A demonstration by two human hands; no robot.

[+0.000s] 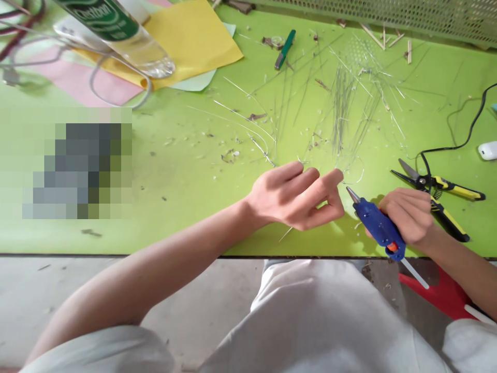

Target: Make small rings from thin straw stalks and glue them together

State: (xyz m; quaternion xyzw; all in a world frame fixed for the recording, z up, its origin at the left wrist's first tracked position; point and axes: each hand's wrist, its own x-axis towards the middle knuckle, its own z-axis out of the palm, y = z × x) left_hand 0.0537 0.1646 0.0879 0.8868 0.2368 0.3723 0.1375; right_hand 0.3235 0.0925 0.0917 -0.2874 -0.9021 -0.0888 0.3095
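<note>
Looks partway done to me: right hand wrapped round a blue plastic glue gun, metal nozzle just beside the pinched-together left hand (can't tell on what), loads of thin silver wires lying unused on the lime-green table.

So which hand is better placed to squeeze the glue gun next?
Probably the right hand: it grips the blue glue gun. The left hand is curled just beside the metal nozzle, not on the gun.
</note>
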